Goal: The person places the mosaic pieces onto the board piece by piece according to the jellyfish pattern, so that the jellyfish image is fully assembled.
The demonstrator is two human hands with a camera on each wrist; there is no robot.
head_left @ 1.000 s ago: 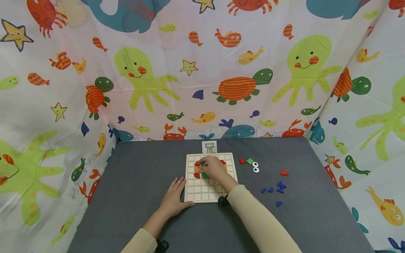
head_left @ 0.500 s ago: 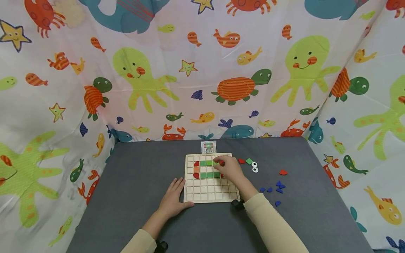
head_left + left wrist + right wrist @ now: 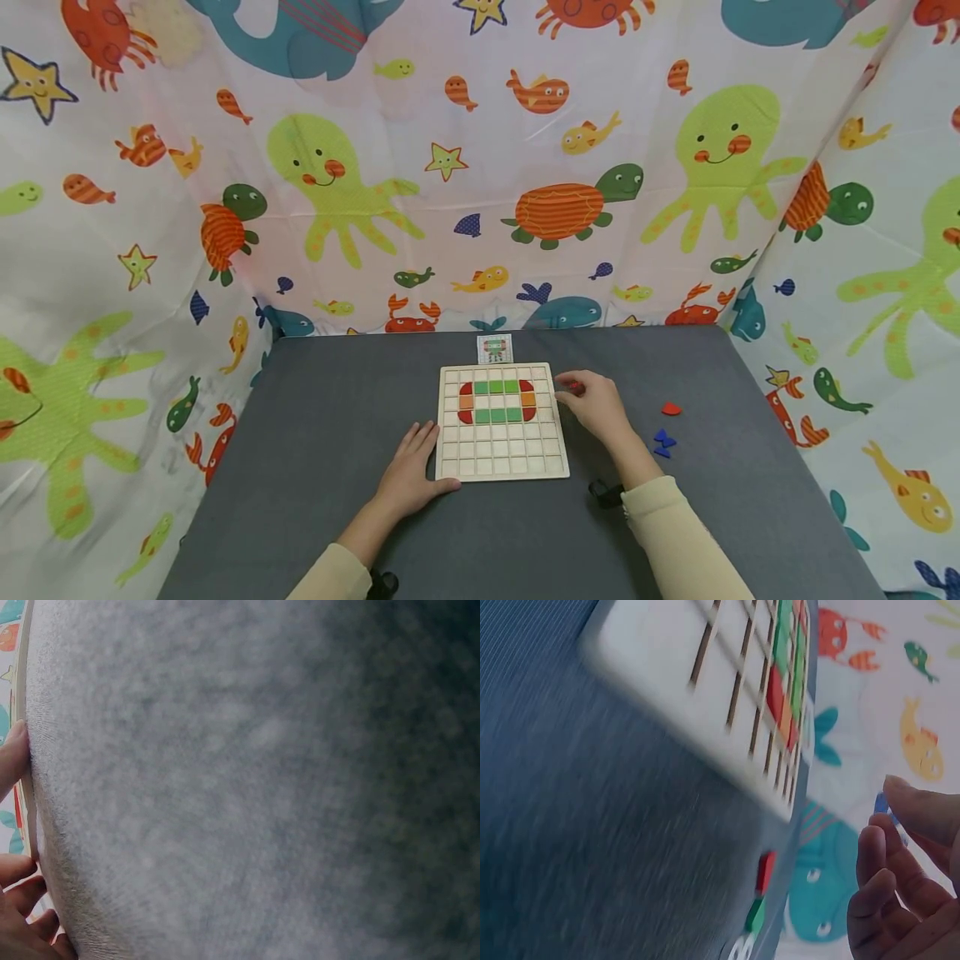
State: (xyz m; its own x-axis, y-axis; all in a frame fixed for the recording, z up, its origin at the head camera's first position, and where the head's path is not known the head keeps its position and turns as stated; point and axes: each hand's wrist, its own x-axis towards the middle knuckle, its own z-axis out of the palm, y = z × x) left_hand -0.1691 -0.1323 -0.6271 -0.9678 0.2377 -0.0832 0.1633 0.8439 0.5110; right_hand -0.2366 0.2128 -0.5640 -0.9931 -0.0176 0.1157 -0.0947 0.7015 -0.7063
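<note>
Head view: wooden board [image 3: 501, 458], gridded, lies flat mid-table. Pieces on it form a closed ring: green squares [image 3: 495, 387] along upper and lower rows, orange squares [image 3: 528, 400] at the two sides, red corner pieces [image 3: 467, 388] at the ends; bare wood cells inside.

Picture card [image 3: 495, 349] just beyond the far edge, small printed coloured figure on it, green and red showing; too tiny to make out detail or any lettering.

Left hand [image 3: 412, 467]: spread flat, fingers along the board's left edge, thumb at the near-left corner. Left wrist view: same hand against pale board edge, rest blurred grey.

Right hand [image 3: 598, 408]: just off the board's right edge, fingers bent, thumb near index. Blue patch between the tips in right wrist view; can't tell if held piece or backdrop print, so grip unclear. Right wrist view also has red piece [image 3: 766, 871], green piece [image 3: 755, 916] and white rings [image 3: 741, 948] on the tabletop.

Farther right on the grey table [image 3: 337, 375]: another red piece [image 3: 672, 409], blue pieces [image 3: 662, 452] clustered nearer the person. Sea-animal curtain [image 3: 337, 292] behind. Cream sleeves [image 3: 667, 517], black wrist gear [image 3: 604, 494].
</note>
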